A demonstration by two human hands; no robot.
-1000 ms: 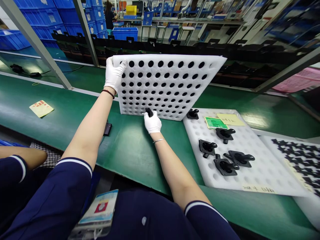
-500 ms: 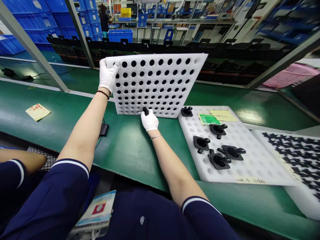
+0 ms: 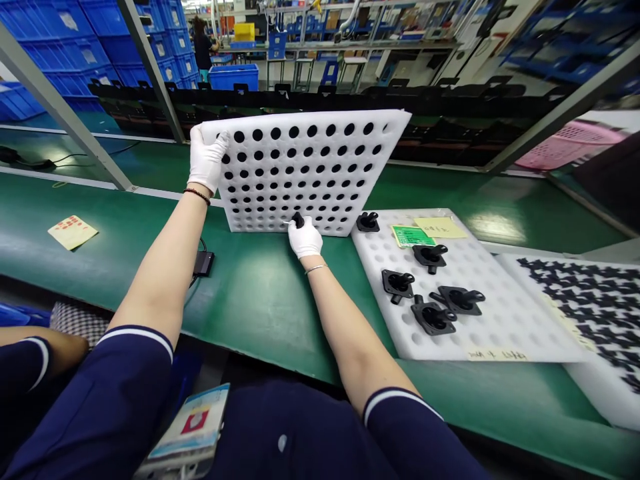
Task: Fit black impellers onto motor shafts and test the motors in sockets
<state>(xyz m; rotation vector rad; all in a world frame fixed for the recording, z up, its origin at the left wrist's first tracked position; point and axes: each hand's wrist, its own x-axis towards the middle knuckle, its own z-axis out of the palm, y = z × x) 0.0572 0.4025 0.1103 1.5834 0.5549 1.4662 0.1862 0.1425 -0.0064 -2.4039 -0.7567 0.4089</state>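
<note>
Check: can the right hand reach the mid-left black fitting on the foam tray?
Likely yes. Only green belt separates the right hand and the fitting; the raised foam sheet stands clear. But the hand is pinching a small black part, so it must release first.

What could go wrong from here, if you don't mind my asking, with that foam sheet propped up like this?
The foam sheet is held at one top corner by the left hand, so it could slip or swing. The black part pinched in the right hand is small and could drop. A falling sheet might knock the black parts on the foam tray.
</note>
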